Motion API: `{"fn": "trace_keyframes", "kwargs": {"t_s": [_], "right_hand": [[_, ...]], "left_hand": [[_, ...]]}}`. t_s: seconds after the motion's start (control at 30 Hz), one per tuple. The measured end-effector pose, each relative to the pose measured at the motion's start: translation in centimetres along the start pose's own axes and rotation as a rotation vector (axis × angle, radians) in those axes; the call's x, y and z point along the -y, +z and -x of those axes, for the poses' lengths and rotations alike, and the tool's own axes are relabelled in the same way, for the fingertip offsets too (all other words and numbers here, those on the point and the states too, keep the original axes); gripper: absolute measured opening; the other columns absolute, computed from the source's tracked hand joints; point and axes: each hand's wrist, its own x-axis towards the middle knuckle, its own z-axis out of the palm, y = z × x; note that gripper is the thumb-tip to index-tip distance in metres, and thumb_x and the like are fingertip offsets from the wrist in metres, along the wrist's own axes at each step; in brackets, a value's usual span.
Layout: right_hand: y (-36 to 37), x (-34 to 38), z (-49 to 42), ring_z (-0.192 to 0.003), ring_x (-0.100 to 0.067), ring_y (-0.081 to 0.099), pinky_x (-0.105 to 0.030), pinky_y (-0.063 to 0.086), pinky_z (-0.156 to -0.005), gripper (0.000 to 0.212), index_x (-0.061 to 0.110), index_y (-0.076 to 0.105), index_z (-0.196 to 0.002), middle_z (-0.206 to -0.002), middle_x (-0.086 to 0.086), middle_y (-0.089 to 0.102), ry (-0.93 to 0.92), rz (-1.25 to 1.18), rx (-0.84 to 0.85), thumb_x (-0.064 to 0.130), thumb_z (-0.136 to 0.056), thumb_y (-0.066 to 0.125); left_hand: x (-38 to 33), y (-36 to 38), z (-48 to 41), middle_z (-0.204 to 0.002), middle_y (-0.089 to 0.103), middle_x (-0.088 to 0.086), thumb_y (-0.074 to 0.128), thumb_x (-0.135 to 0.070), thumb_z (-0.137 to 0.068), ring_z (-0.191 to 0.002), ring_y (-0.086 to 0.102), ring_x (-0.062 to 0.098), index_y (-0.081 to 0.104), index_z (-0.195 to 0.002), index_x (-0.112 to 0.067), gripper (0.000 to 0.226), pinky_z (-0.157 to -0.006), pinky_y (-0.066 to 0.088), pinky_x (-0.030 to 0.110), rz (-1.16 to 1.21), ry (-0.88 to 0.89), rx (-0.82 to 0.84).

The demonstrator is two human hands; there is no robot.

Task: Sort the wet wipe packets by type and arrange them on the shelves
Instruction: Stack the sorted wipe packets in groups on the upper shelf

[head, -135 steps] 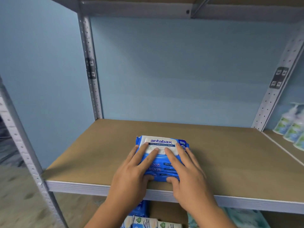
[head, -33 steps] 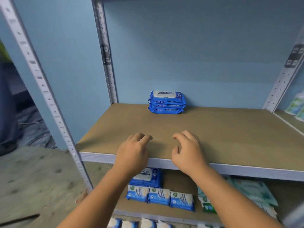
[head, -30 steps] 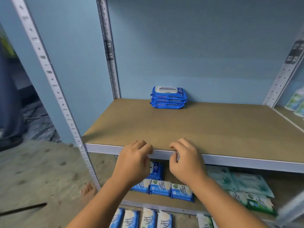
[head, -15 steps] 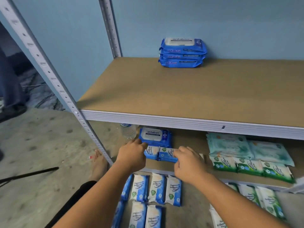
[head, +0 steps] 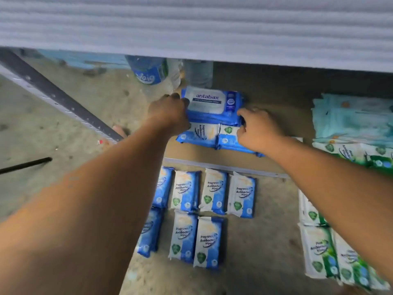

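A blue antabax wipe packet [head: 212, 103] with a white lid lies on the lower brown shelf [head: 276, 145]. My left hand [head: 168, 113] grips its left end. My right hand [head: 257, 126] holds its right front corner. Two small blue-and-white antibacterial packets [head: 204, 134] lie just in front of it, partly under my hands. Several more of these small blue packets [head: 210, 192] lie in rows on the floor below.
The grey front edge of the upper shelf [head: 191, 28] fills the top of the view. Water bottles [head: 153, 71] stand behind the packet. Pale teal packets [head: 353, 118] and green-and-white packets [head: 319, 252] lie at the right. A shelf post [head: 59, 99] slants at left.
The blue stack was pushed to the back of the upper shelf. My view dropped to the lower shelf, and both hands reached down and took hold of the antabax packet there.
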Motion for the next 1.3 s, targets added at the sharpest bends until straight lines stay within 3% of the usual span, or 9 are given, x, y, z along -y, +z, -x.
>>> {"fn": "trace_keyframes", "kwargs": {"t_s": [0.13, 0.33, 0.43, 0.53, 0.73, 0.87, 1.1, 1.2, 1.3], "right_hand": [[2.5, -1.0, -2.1, -0.108, -0.042, 0.059, -0.046, 0.052, -0.092, 0.046, 0.018, 0.056, -0.135, -0.123, -0.019, 0.060, -0.026, -0.081, -0.069, 0.024, -0.090, 0.053], [3.6, 0.1, -5.3, -0.087, -0.029, 0.057, -0.030, 0.034, -0.068, 0.024, 0.010, 0.060, -0.092, -0.090, -0.007, 0.058, 0.138, -0.375, -0.180, 0.034, -0.094, 0.058], [3.7, 0.7, -6.8, -0.091, -0.022, 0.060, -0.026, 0.039, -0.073, 0.042, 0.017, 0.050, -0.120, -0.103, 0.000, 0.062, 0.323, -0.608, -0.079, 0.041, -0.090, 0.067], [3.3, 0.9, -7.5, -0.112, -0.022, 0.061, -0.025, 0.042, -0.084, 0.079, 0.018, 0.034, -0.149, -0.135, 0.000, 0.058, 0.441, -0.653, -0.019, 0.044, -0.085, 0.073], [3.4, 1.4, -8.1, -0.084, -0.014, 0.067, -0.024, 0.048, -0.069, 0.022, 0.025, 0.067, -0.104, -0.101, 0.003, 0.072, 0.486, -0.792, 0.071, 0.034, -0.084, 0.066], [3.6, 1.5, -7.7, -0.081, -0.008, 0.063, -0.022, 0.044, -0.066, 0.015, 0.029, 0.063, -0.103, -0.092, 0.011, 0.066, 0.418, -0.836, 0.057, 0.036, -0.090, 0.065], [3.4, 0.7, -7.2, -0.106, -0.017, 0.064, -0.027, 0.047, -0.086, 0.043, 0.029, 0.059, -0.125, -0.120, 0.005, 0.065, 0.428, -0.801, -0.095, 0.041, -0.086, 0.069], [2.7, 0.3, -6.3, -0.128, -0.020, 0.053, -0.028, 0.043, -0.101, 0.082, 0.032, 0.029, -0.154, -0.146, -0.001, 0.049, 0.427, -0.812, -0.181, 0.040, -0.084, 0.070], [2.0, 0.2, -3.7, -0.135, -0.015, 0.045, -0.027, 0.035, -0.112, 0.097, 0.034, 0.011, -0.160, -0.153, 0.002, 0.039, 0.374, -0.865, -0.258, 0.037, -0.084, 0.071]], "left_hand": [[0.3, 2.0, -2.0, -0.118, 0.057, 0.014, 0.052, -0.030, -0.090, -0.110, 0.057, 0.037, 0.058, -0.122, -0.016, 0.036, -0.080, 0.049, 0.043, 0.012, 0.003, -0.015], [-0.1, 4.7, -3.9, -0.114, 0.058, 0.011, 0.056, -0.041, -0.097, -0.101, 0.060, 0.034, 0.050, -0.124, -0.012, 0.040, -0.086, 0.053, 0.042, 0.662, -0.266, -0.060], [-0.4, 5.4, -4.3, -0.117, 0.054, 0.002, 0.058, -0.039, -0.097, -0.103, 0.059, 0.027, 0.034, -0.143, -0.019, 0.056, -0.088, 0.054, 0.039, 0.987, -0.406, 0.040], [-0.7, 5.5, -5.0, -0.127, 0.059, 0.005, 0.049, -0.039, -0.099, -0.111, 0.059, 0.028, 0.042, -0.142, -0.019, 0.047, -0.098, 0.051, 0.045, 0.955, -0.382, 0.126], [-1.2, 5.0, -5.4, -0.129, 0.059, 0.013, 0.044, -0.031, -0.102, -0.112, 0.059, 0.032, 0.047, -0.134, -0.014, 0.037, -0.100, 0.049, 0.046, 0.925, -0.358, 0.134], [-1.7, 5.0, -5.4, -0.124, 0.059, 0.011, 0.044, -0.029, -0.103, -0.100, 0.059, 0.028, 0.048, -0.134, -0.015, 0.035, -0.072, 0.049, 0.031, 0.920, -0.329, 0.132], [-3.3, 3.8, -4.6, -0.126, 0.061, 0.004, 0.048, -0.029, -0.098, -0.109, 0.061, 0.027, 0.042, -0.144, -0.022, 0.047, -0.091, 0.052, 0.039, 1.018, -0.295, 0.066], [-4.2, 2.8, -3.5, -0.125, 0.065, 0.004, 0.052, -0.034, -0.084, -0.108, 0.064, 0.027, 0.030, -0.146, -0.035, 0.066, -0.099, 0.051, 0.044, 1.110, -0.282, -0.033], [-5.2, 1.6, -1.0, -0.109, 0.068, 0.003, 0.056, -0.038, -0.082, -0.095, 0.068, 0.028, 0.032, -0.128, -0.039, 0.051, -0.090, 0.054, 0.052, 1.132, -0.330, -0.091]]}}
